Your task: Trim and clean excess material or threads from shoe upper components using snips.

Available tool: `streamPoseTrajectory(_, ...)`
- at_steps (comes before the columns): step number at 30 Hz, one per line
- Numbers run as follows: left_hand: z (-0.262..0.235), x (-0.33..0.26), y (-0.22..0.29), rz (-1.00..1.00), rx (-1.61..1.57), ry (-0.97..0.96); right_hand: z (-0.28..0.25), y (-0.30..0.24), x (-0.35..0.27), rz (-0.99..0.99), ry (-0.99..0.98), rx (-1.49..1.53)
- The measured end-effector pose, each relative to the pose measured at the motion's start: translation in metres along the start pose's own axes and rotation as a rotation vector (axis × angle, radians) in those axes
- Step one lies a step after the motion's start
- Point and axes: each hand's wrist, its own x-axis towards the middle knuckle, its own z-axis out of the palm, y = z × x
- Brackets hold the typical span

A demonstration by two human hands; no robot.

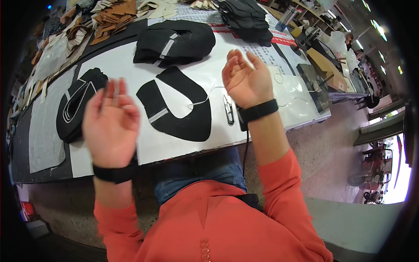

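Observation:
My left hand (111,124) is raised above the table's near edge, palm up, fingers loosely curled and blurred, holding nothing. My right hand (245,78) is also lifted palm up with fingers apart; a thin white thread (200,101) runs from near it toward a black U-shaped shoe upper piece (176,107) with a grey stripe, lying flat on the white sheet (218,76) between my hands. Small thread snips (228,110) lie just left of my right wrist. Both wrists wear black bands.
A stack of black upper pieces (74,107) lies left of my left hand, another stack (174,41) sits behind the flat piece. Tan cut pieces (111,17) and black piles (246,17) fill the far side. Machines stand at the right.

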Motion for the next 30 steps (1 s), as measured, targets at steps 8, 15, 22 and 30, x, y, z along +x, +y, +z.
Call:
streamPoseTrajectory(8,-0.022,0.034,-0.036,-0.04,-0.033,0.122,-0.001,0.079,-0.033,0.124,-0.015,-0.512)
streamPoseTrajectory(15,-0.018,0.037,-0.052,0.313,0.932,0.278,-0.019,0.134,-0.079,0.321,-0.24,-0.95)
streamPoseTrajectory(22,-0.028,0.033,-0.074,0.788,1.864,-0.04,-0.033,0.148,-0.083,0.451,-0.402,-0.801)
streamPoseTrajectory(30,-0.037,0.036,-0.087,0.909,2.013,-0.204,-0.046,0.152,-0.085,0.547,-0.351,-0.625)
